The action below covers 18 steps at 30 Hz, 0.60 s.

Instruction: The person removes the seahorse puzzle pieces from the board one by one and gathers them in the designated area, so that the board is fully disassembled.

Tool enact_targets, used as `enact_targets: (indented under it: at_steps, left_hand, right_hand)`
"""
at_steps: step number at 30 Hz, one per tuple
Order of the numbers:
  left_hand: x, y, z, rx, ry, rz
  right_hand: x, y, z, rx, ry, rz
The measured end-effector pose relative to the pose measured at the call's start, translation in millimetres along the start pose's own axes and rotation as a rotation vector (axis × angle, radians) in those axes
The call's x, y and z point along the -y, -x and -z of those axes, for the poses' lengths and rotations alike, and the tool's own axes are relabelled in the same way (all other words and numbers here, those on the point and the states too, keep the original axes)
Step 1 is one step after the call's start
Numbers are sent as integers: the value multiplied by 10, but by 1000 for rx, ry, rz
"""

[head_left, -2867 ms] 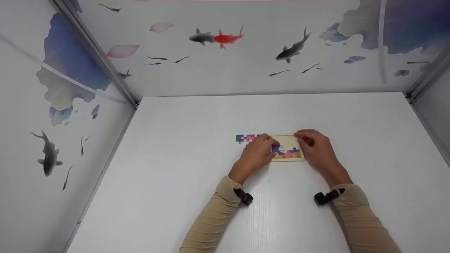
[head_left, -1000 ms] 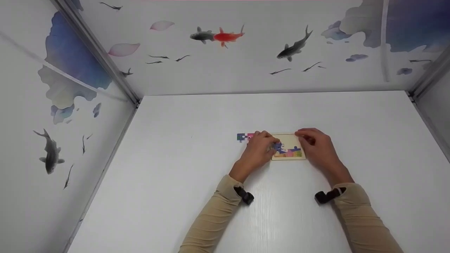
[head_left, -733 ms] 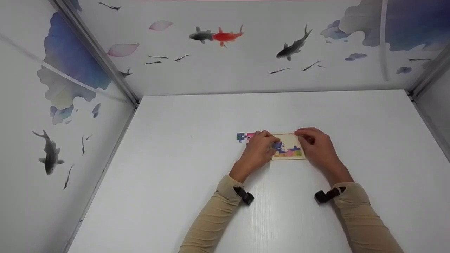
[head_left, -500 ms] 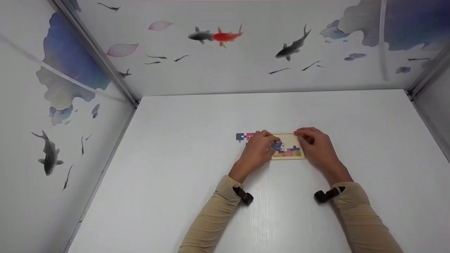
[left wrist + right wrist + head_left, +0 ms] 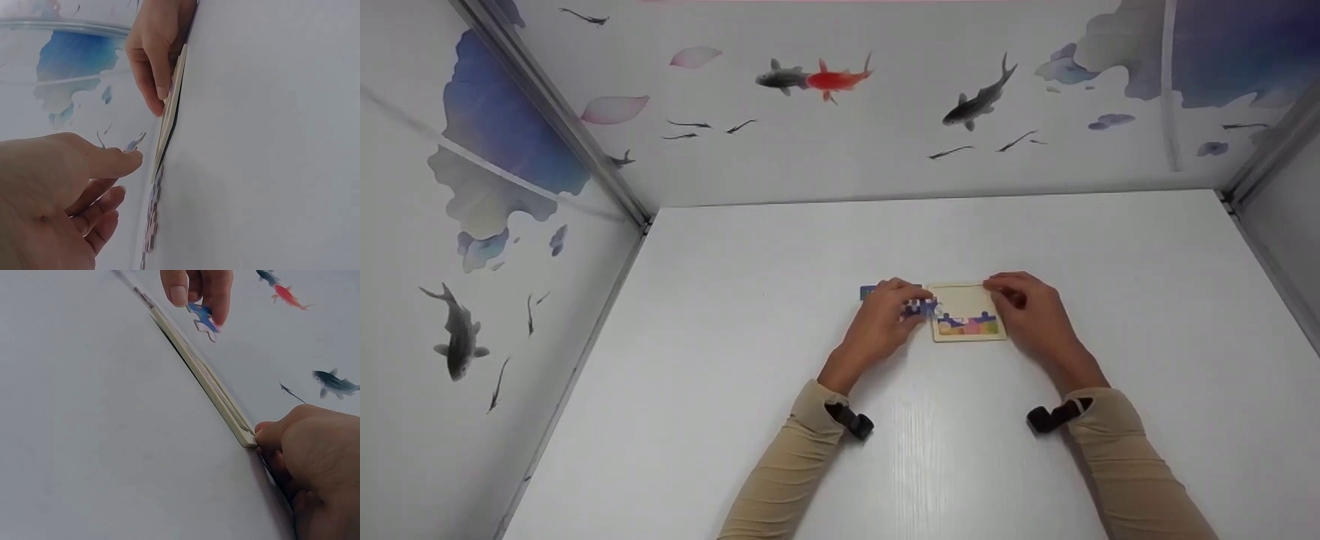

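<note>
One puzzle piece (image 5: 205, 319) is hanging raised near the left edge of the tray (image 5: 962, 298), the left hand (image 5: 880, 319) pinching it; the right hand (image 5: 1033, 309) is gripping the tray's far-right corner. Likely risk: a slackening pinch would be dropping it onto the loose pieces (image 5: 868, 292).

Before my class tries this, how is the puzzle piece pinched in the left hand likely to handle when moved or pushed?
The puzzle piece is probably stiff: it shows no sag where the left hand pinches it. Thin and small, it is likely light. Its flat, knobbed shape suggests sliding on the table rather than rolling.
</note>
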State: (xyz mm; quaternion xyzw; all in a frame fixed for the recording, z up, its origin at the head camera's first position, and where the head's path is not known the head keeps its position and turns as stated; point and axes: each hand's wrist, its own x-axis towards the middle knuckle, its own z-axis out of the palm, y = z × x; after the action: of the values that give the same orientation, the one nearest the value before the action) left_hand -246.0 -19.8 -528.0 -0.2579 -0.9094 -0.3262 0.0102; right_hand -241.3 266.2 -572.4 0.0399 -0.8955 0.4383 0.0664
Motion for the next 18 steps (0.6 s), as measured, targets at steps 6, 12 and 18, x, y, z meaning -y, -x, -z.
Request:
enact_targets:
  at_steps: [6,12,18]
  left_hand:
    - [145,116,170,-12,66,44]
    - [364,256,315,1,124,27]
    - [603,351,427,18,153,3]
  right_hand:
    - [12,14,7,1,-7,-6]
    - [26,19,8,7,-7,-21]
    - [0,17,1,4,-3,-19]
